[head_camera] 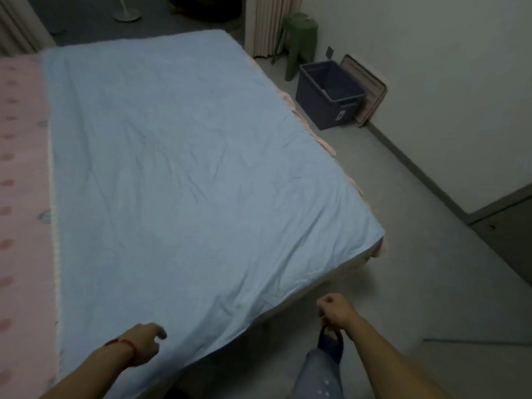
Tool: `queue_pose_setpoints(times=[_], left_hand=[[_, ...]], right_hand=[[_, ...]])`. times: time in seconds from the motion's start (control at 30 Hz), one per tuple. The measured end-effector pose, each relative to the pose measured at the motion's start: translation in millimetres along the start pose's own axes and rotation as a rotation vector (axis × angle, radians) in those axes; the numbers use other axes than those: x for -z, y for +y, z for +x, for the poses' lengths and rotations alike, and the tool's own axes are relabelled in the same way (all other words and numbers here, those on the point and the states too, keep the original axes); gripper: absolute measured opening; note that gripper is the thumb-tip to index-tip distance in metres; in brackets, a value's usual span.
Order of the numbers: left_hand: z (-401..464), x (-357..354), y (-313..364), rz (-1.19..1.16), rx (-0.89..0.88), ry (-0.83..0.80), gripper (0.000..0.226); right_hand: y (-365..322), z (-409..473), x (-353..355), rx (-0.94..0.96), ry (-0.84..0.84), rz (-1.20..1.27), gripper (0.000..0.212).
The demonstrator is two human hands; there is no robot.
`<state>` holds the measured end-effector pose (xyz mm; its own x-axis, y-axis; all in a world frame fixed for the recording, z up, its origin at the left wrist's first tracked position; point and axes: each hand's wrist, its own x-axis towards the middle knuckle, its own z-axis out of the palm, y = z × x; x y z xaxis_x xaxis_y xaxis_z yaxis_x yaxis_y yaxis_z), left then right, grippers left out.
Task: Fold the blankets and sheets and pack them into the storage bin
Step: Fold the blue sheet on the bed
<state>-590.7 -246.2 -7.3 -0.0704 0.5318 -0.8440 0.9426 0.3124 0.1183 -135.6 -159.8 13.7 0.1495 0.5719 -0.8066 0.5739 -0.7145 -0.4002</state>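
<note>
— What's the person wearing?
— Bare forearms, no sleeves. A thin red string bracelet (123, 342) circles the left wrist.
— And lower down?
— Light blue-grey trousers (319, 375) and a dark blue slipper (331, 345).

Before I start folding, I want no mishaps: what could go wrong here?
The blue sheet overhangs the bed's near edge and right corner, so a pull may drag it onto the floor. The storage bin stands far off by the wall, so a loosely folded sheet may come undone on the carry.
</note>
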Motion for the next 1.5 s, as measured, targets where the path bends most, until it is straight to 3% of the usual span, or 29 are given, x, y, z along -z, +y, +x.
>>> queue_pose_setpoints(times=[0.1,0.27,0.4,0.63,0.73,0.9,1.03,1.17,1.33,1.4,1.5], left_hand=[[18.7,41.6,112.5,-0.12,-0.1,0.154,0.034],[28.7,72.1,305.6,-0.343,-0.16,0.132,0.03],[28.3,87.0,408.1,-0.42,-0.255,0.072,0.029],[95.3,134.4,487.6,-0.398,-0.235,0.104,0.031],[115.2,140.1,511.5,-0.429,-0.175,0.088,0.031],[130.2,130.1,548.5,-0.558,-0.019,0.062,0.04],[132.0,102.5,600.3,-0.716,0.235,0.111,0.042],[124.2,76.8,658.5,-0.889,0.405,0.112,0.041],[95.0,63.4,723.0,-1.151,0.569,0.218,0.035],[88.0,56.7,741.5,-1.285,0.604,0.234,0.032],[81.5,45.8,768.3,-1.451,0.653,0.269,0.03]], right_hand=[[6.4,41.2,70.9,0.0,0.027,0.021,0.022],[18.5,92.1,184.5,0.002,0.013,-0.016,0.023],[16.1,121.2,259.6,-0.022,0.016,-0.128,0.02],[-15.0,192.8,322.3,0.056,0.118,-0.311,0.022],[-22.9,223.2,329.2,0.045,0.012,-0.377,0.017],[-48.0,284.3,339.0,-0.002,-0.173,-0.318,0.054],[-54.8,350.2,335.5,-0.048,-0.266,-0.202,0.078],[-58.4,381.7,337.1,-0.051,-0.307,-0.276,0.049],[-83.0,389.2,360.2,0.038,-0.365,-0.602,0.023],[-96.6,385.7,364.7,0.032,-0.44,-0.54,0.018],[-111.7,380.7,365.2,-0.138,-0.546,-0.32,0.023]])
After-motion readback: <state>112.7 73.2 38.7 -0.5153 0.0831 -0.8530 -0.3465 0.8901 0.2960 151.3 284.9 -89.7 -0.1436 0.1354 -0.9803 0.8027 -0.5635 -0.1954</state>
